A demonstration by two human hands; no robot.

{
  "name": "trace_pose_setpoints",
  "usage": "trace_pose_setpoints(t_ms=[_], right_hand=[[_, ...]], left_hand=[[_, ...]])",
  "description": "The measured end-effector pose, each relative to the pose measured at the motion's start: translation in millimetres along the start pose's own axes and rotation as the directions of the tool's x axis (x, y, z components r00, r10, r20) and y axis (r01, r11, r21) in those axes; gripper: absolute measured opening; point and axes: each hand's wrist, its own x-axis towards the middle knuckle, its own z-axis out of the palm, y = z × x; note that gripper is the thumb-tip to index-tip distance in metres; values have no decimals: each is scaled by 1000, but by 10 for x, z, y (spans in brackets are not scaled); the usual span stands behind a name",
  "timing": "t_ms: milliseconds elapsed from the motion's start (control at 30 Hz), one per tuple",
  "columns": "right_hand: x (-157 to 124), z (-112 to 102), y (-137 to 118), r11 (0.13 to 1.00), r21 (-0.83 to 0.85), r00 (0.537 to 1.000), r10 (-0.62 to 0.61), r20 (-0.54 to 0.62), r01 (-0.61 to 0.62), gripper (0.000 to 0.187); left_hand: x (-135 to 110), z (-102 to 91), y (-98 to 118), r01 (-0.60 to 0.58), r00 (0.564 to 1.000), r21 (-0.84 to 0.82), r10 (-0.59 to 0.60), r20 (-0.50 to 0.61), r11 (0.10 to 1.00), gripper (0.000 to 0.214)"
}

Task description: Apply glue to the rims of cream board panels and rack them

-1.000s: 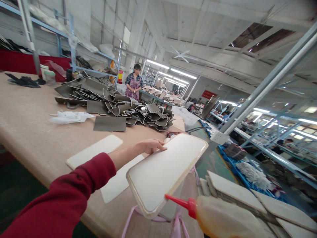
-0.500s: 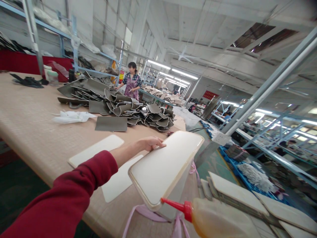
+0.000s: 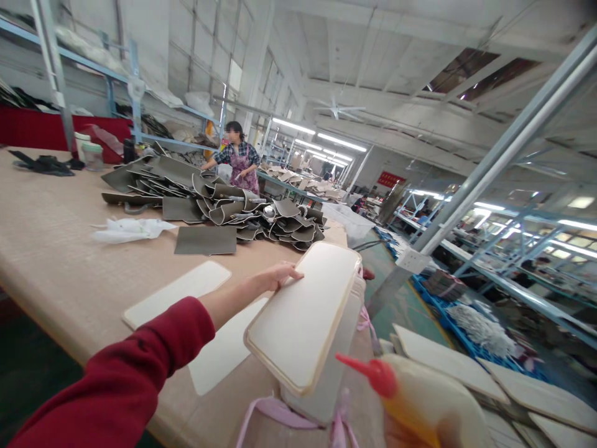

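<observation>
My left hand (image 3: 280, 275), in a dark red sleeve, grips the far left edge of a white rounded panel with a cream rim (image 3: 303, 314) and holds it tilted above the table corner. A squeeze bottle of amber glue with a red nozzle (image 3: 410, 398) rises from the bottom right, its tip pointing up-left toward the panel's near right edge. My right hand is hidden below the picture. Under the panel stands a pale plastic container (image 3: 336, 367) with pink straps.
Two flat white panels (image 3: 180, 291) lie on the tan table (image 3: 56, 249). A heap of grey-olive leather pieces (image 3: 209, 202) sits beyond them, with a white bag at the left. A stack of white panels (image 3: 443, 361) lies at right. A person in an apron works behind.
The panel has turned narrower and drawn left. The glue bottle has swung up so its nozzle tilts upward and sits further right, off the panel's corner.
</observation>
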Motion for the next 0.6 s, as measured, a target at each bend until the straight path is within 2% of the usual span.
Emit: trace_pose_setpoints(t_ms=[133, 267, 467, 600], right_hand=[[491, -13, 58, 960, 262, 980, 135, -146, -93, 46], [769, 10, 127, 928, 371, 972, 123, -198, -42, 53], [853, -48, 144, 930, 368, 970, 97, -223, -8, 57], [736, -109, 245, 921, 386, 969, 139, -203, -52, 64]], left_hand=[[-84, 159, -101, -23, 1000, 26, 23, 6, 999, 50], [-148, 299, -147, -46, 993, 25, 43, 107, 999, 53], [-222, 332, -36, 15, 981, 2, -15, 193, 1000, 51], [-217, 340, -16, -5, 963, -22, 10, 269, 1000, 57]])
